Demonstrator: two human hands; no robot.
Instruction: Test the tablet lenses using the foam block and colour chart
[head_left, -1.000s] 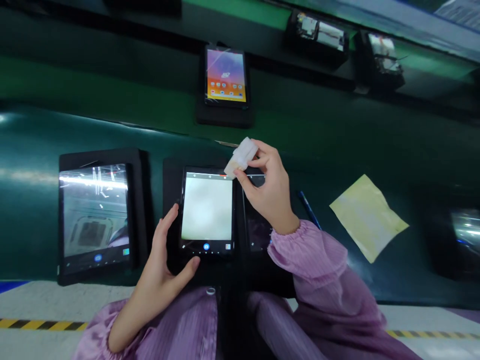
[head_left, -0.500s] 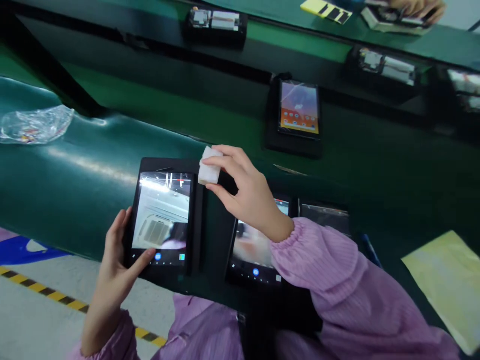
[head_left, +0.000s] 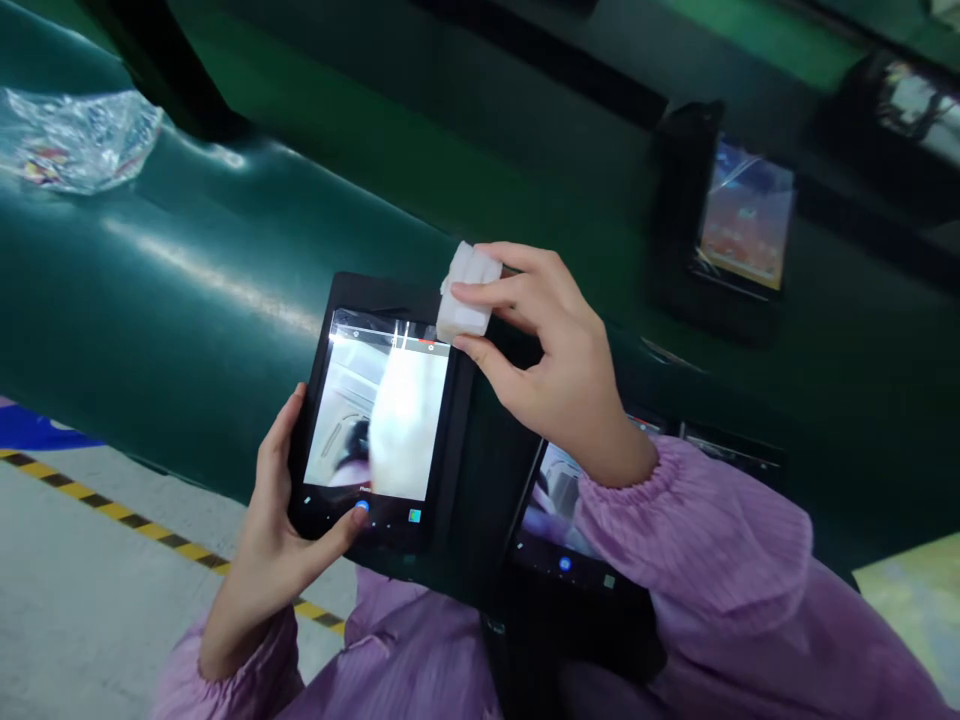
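My left hand (head_left: 292, 530) grips the left edge of a tablet (head_left: 379, 410), with its thumb on the lower part of the screen by a blue round button. The tablet lies in a black holder (head_left: 390, 292) and shows a camera picture, with a large white blur on its right side. Between the thumb and fingers of my right hand (head_left: 555, 340) is a small white foam block (head_left: 471, 290), held just over the tablet's upper right corner; I cannot tell whether they touch. A second tablet (head_left: 555, 500), its camera screen lit, is partly covered by my right sleeve.
Crumpled clear plastic bag (head_left: 90, 140) lies at upper left on the green bench mat (head_left: 150, 300). Farther back, another tablet (head_left: 746, 220) shows a home screen. An opened device (head_left: 911, 95) sits at upper right. Yellow paper (head_left: 915, 600) lies at the right edge.
The view has swung, so the bench items sit farther right and tilted. The foam block is now over the tablet's corner, and a white blur fills part of its screen. My left thumb has shifted to the blue button.
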